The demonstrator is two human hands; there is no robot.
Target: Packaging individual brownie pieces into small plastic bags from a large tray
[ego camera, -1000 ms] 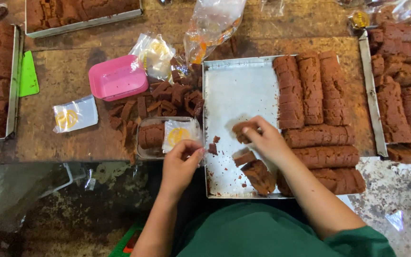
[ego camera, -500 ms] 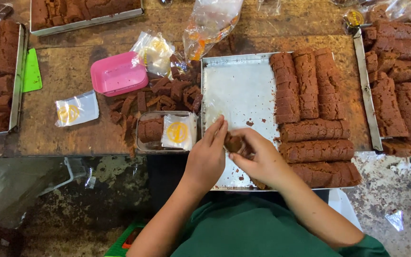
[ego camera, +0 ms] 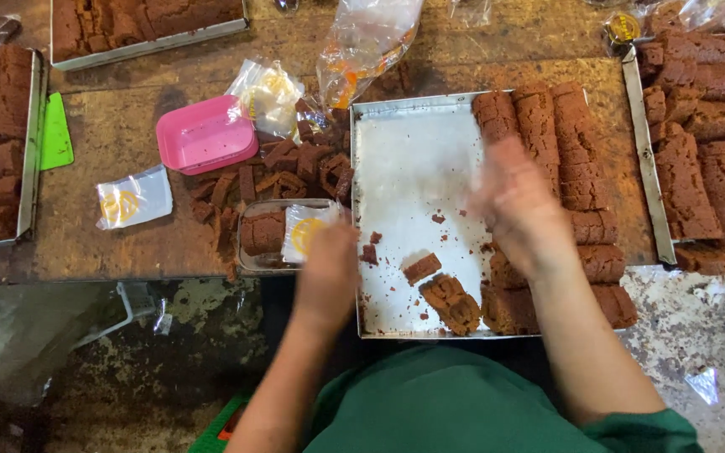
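A worn brown counter carried several metal trays of brown cake, with a stained floor showing below its near edge. The middle tray was mostly bare on its left half, with crumbs and two loose cake pieces lying near its front edge, while cut cake logs filled its right side.

The left hand was blurred at the tray's left rim, just beside a small clear plastic container that held a cake piece and a wrapper with a yellow mark. Whether this hand was closed on anything could not be told.

The right hand was also blurred, raised over the cake logs at the right of the tray; its fingers looked loosely spread, but no grip could be made out.

Behind the container lay a heap of cut cake slices, a pink plastic box and crumpled clear bags. A flat clear wrapper lay apart to the left, near a green scraper. More trays of cake stood at the far left, top and right.
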